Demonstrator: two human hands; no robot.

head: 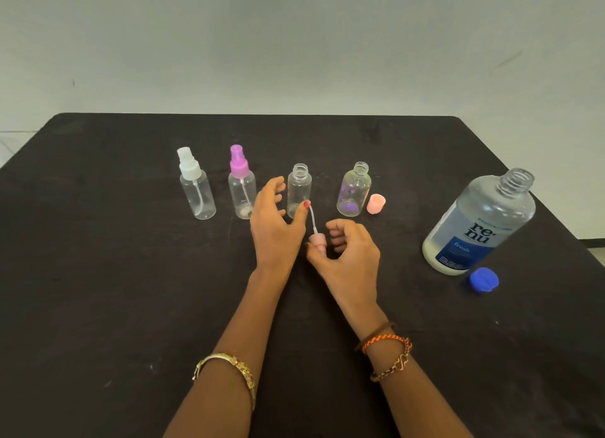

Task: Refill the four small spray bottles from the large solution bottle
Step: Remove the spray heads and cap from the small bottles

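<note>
Right hand (347,254) pinches pink pump (316,241); left hand (275,218) loose, holding nothing, beside the uncapped bottle (299,192). 2 open; next, pour from big bottle (479,223).

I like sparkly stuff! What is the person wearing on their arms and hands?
Both arms are bare, with no sleeves. The left wrist has a gold bangle with little red stones. The right wrist has a brown band, a braided orange thread and a gold chain bracelet. The left hand has a red-painted thumbnail.
</note>
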